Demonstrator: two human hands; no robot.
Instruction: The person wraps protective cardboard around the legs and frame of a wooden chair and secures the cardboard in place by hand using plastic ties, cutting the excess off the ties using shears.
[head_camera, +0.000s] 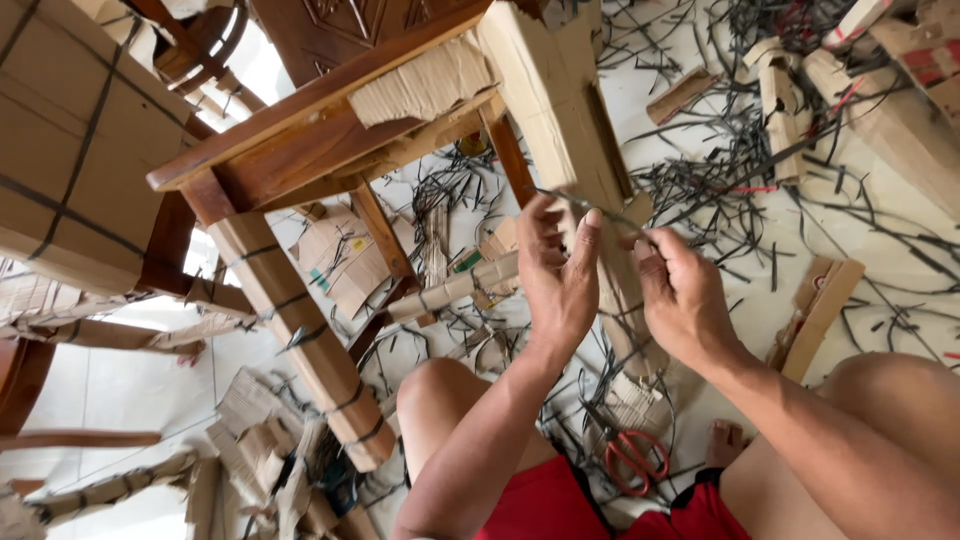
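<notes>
A wooden chair (300, 140) lies tipped in front of me, its legs wrapped in brown cardboard. One wrapped leg (565, 110) runs down between my hands. My left hand (556, 275) presses against the leg's left side, fingers pointing up. On the leg's right side, my right hand (685, 295) has its fingers pinched. A thin black strap (590, 207) stretches across the leg between both hands, and both seem to hold it. Another wrapped leg (300, 330), bound with black straps, slants down at the left.
Red-handled scissors (633, 457) lie on the floor between my knees. Cut black straps (720, 170) and cardboard scraps (340, 255) litter the white tiled floor. A cardboard-wrapped bundle (70, 150) stands at the left, more wrapped pieces (900, 110) at the upper right.
</notes>
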